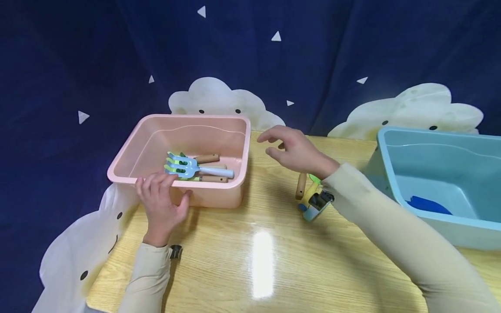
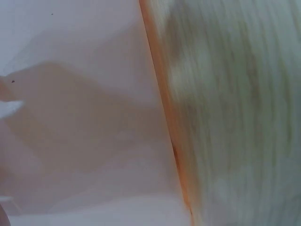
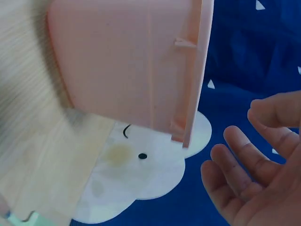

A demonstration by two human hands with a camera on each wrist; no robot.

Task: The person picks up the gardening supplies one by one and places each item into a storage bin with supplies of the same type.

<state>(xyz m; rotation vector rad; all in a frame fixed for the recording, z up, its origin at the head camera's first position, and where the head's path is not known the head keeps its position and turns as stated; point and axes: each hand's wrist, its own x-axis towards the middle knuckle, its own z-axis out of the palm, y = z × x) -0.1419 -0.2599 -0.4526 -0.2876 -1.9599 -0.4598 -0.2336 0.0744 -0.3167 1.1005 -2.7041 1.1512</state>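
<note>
Left hand (image 1: 160, 202) grips the near rim of a pink rectangular plastic tub (image 1: 129, 150), fingers curled over the edge, thumb against the outer front wall. The tub sits on the left part of a pale wood-grain table (image 1: 274, 261) with a glossy top. Inside the tub: small toy garden rakes (image 1: 185, 166) stacked in a pile, flat pronged heads in light blue and green, round wooden handles plus one white handle; looks like three or four, exact count unclear since they overlap. The left wrist view is blurred, showing only the smooth pink wall (image 2: 80, 117) next to wood grain.

Right hand (image 1: 293, 150) hovers over the table just right of the tub, fingers loosely spread and a little bent, holding nothing; the right wrist view shows its bare palm (image 3: 263, 179) beside the tub's outer wall (image 3: 131, 61) and ribbed rim. Under the right wrist lie a couple of small toy tools (image 1: 307, 189) on the table: one wooden handle, one yellow stem, a green piece; partly hidden by the sleeve.

Far right: one light blue rectangular plastic tub (image 1: 391, 174), smooth walls, holding one dark blue flat piece (image 1: 428, 205). Two tubs in all. Behind: dark blue cloth backdrop (image 1: 78, 56) with white triangles and cream cloud shapes.
</note>
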